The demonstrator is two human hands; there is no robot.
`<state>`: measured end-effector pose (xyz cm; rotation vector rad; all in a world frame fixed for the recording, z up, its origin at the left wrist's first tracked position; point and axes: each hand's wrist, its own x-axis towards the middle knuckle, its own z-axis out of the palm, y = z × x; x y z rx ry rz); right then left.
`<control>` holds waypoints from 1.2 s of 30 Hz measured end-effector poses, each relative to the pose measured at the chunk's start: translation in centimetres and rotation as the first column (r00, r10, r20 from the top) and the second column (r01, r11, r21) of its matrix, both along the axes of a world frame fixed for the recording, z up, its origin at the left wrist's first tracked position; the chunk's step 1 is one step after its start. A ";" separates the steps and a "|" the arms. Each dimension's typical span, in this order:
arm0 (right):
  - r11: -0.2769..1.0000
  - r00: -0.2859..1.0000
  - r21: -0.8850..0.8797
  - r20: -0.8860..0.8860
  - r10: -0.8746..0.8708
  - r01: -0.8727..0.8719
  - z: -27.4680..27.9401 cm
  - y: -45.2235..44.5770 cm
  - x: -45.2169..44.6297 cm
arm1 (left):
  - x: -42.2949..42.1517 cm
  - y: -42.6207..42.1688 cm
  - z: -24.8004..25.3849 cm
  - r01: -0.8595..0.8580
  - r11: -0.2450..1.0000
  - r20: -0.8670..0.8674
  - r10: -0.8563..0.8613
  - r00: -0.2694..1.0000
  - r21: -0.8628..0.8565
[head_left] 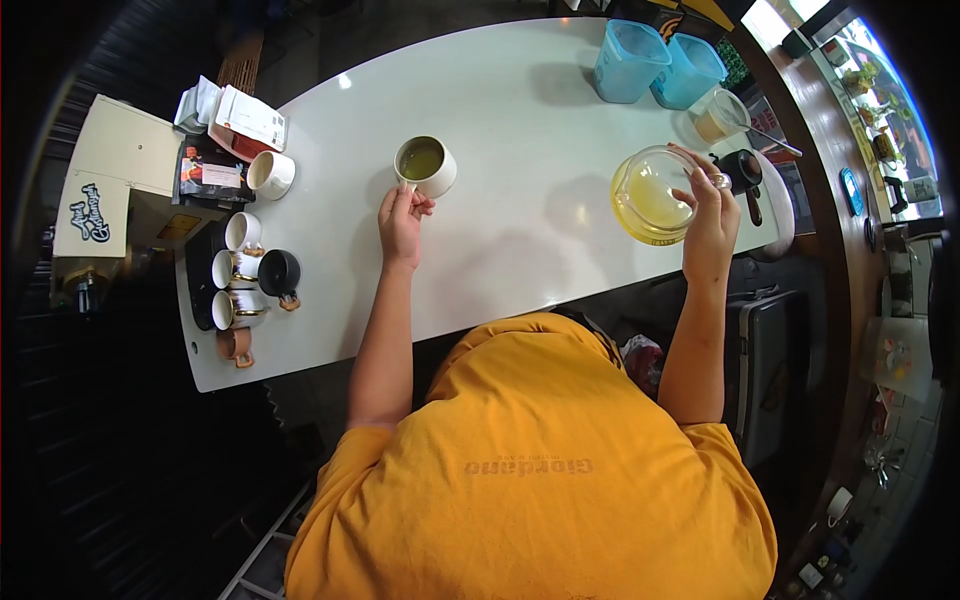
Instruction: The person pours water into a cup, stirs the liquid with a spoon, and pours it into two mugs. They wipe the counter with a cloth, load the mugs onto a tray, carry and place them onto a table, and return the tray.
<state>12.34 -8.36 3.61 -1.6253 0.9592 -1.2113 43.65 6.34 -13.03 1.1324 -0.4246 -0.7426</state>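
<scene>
the left hand (404, 222) is closed on the handle of a white cup (438, 180) with greenish liquid (422, 157) inside; whether the cup touches the white table (510, 110) i cannot tell. the right hand (712, 215) grips a glass jug (650, 190) of yellow liquid (645, 228) near the table's right end, well apart from the cup. more mugs (278, 272) stand at the left end, two blue tubs (630, 65) at the far right

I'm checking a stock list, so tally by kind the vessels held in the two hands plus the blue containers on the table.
Mug, in the left hand: 1
Glass pitcher, in the right hand: 1
Blue containers: 2
Total: 4
</scene>
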 end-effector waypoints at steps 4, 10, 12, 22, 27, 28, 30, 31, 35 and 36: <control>1.000 1.000 0.010 0.015 0.014 -0.014 0.0 -0.1 -0.2 | -0.5 -0.5 0.6 -0.073 0.994 0.005 0.073 0.997 0.082; 1.000 1.000 0.005 -0.005 0.016 -0.016 -0.2 0.2 0.7 | -1.4 -0.6 1.8 -0.288 0.912 0.192 0.239 0.952 0.292; 0.999 0.999 0.024 -0.007 0.044 -0.044 -0.5 0.4 1.0 | -0.6 -0.1 1.1 -0.352 0.892 0.272 0.277 0.921 0.283; 0.993 0.995 0.067 -0.010 0.099 -0.098 -0.9 1.2 2.2 | 16.7 4.4 2.1 -0.412 0.847 -0.067 0.458 0.886 0.336; 0.994 0.997 0.079 -0.014 0.078 -0.077 -0.7 1.9 2.1 | 19.8 3.5 2.4 -0.351 0.888 -0.227 0.422 0.878 0.296; 0.994 0.997 0.079 -0.017 0.074 -0.072 -0.6 2.0 2.0 | 20.1 3.2 2.3 -0.377 0.884 -0.285 0.450 0.846 0.276; 0.996 0.998 0.072 -0.019 0.056 -0.055 -0.4 2.3 1.7 | 20.8 2.6 1.9 -0.397 0.882 -0.345 0.466 0.815 0.253; 0.996 0.999 0.071 -0.021 0.046 -0.044 -0.3 2.4 1.6 | 21.3 2.6 1.7 -0.419 0.876 -0.365 0.481 0.797 0.239; 0.998 1.000 0.063 -0.010 0.022 -0.021 -0.3 2.6 1.2 | 24.2 2.3 -1.3 -0.506 0.839 -0.326 0.545 0.772 0.202; 0.998 1.000 0.060 -0.011 0.022 -0.021 -0.4 2.7 1.1 | 23.7 2.3 -1.2 -0.501 0.836 -0.297 0.548 0.782 0.225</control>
